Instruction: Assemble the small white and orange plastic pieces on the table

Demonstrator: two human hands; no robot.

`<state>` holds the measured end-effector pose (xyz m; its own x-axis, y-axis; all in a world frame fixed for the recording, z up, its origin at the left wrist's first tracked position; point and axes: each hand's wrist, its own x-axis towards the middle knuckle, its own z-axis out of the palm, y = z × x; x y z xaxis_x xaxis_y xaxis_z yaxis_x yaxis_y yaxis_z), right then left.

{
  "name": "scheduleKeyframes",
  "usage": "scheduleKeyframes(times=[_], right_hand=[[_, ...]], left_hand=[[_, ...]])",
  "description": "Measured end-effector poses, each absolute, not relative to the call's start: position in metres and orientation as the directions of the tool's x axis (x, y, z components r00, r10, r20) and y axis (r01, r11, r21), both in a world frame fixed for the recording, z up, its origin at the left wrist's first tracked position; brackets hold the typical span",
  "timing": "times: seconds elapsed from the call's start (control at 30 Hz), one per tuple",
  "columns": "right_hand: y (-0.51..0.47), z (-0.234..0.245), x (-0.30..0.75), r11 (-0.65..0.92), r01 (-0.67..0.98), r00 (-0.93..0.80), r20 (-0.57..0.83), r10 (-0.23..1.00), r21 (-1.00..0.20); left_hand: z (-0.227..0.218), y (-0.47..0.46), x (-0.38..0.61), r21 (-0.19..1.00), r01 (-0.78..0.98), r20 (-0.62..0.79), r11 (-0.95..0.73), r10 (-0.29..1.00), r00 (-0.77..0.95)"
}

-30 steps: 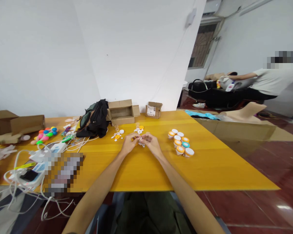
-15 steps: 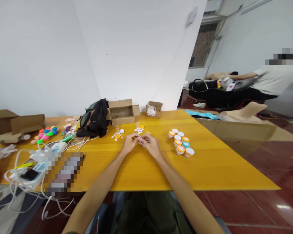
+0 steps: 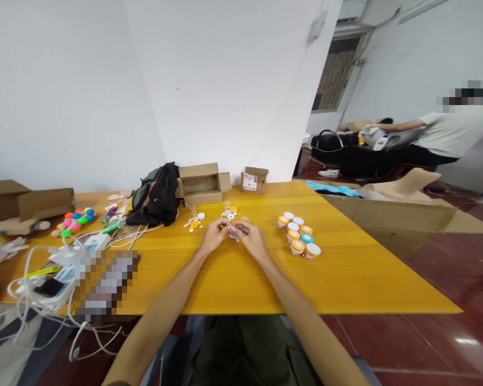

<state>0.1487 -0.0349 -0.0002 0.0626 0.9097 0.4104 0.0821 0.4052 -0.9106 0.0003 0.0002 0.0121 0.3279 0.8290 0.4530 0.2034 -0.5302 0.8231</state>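
Note:
Over the middle of the wooden table (image 3: pixel 346 279), my left hand (image 3: pixel 214 236) and my right hand (image 3: pixel 249 237) meet fingertip to fingertip. Both are closed in a pinch around a small white part (image 3: pixel 232 229), too small to name and mostly covered by the fingers. Just beyond and beneath them lie loose small white pieces (image 3: pixel 228 215) and an orange ring (image 3: pixel 234 209). Left of my left hand is another scatter of white and orange pieces (image 3: pixel 194 224). To the right stand several small clear containers with white, orange and teal lids (image 3: pixel 298 246).
An open cardboard box (image 3: pixel 201 185), a smaller box (image 3: pixel 254 181) and a black backpack (image 3: pixel 161 195) line the back. At left are colourful balls (image 3: pixel 75 220), a power strip (image 3: pixel 66 276), white cables and a blurred-out device (image 3: pixel 108 287). A person (image 3: pixel 451 131) sits far right.
My hands stay in nearly the same place, with the fingers shifting slightly around the small white part. At the far left edge, another person's arm moves a little.

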Motion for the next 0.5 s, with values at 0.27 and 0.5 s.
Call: scheduleKeyframes(times=[0.27,0.5], right_hand=[[-0.028,-0.006,0.153,0.348,-0.018,0.060,0.346,0.936,-0.937],[-0.026,-0.005,0.162,0.400,0.120,0.052,0.409,0.911,-0.908]], left_hand=[[0.009,0.003,-0.001,0.846,0.172,0.429,-0.504,0.837,0.340],[0.008,0.007,-0.004,0.821,0.260,0.383,-0.508,0.828,0.410]])
